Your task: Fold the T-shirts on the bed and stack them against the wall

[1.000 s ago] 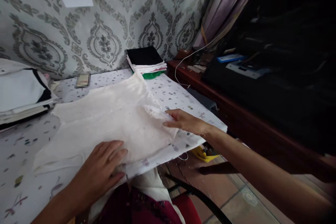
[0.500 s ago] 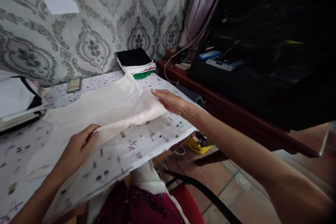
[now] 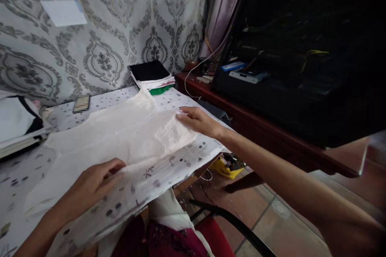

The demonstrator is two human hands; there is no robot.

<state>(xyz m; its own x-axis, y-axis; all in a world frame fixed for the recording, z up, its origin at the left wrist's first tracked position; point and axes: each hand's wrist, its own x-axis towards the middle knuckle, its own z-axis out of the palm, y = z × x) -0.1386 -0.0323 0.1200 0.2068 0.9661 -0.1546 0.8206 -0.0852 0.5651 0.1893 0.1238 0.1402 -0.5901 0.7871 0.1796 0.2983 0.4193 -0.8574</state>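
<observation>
A thin white garment (image 3: 120, 136) lies spread over the patterned tablecloth on the table, its near edge lying almost flat. At its right end, my right hand (image 3: 197, 121) pinches the cloth between thumb and fingers. My left hand (image 3: 98, 178) rests low over the near edge, thumb and forefinger apart, with no cloth visibly gripped. Part of the garment's near-left side is hidden behind that hand.
A folded stack of cloths with black on top (image 3: 150, 71) stands by the wall. More folded white and black clothes (image 3: 18, 120) lie at the left. A small blurred item (image 3: 81, 103) sits at the back. A dark red wooden desk (image 3: 241, 116) adjoins at right.
The garment's near edge, bunched and raised before, now lies flatter. My left hand has let go and opened; my right hand has closed on the cloth at the right end.
</observation>
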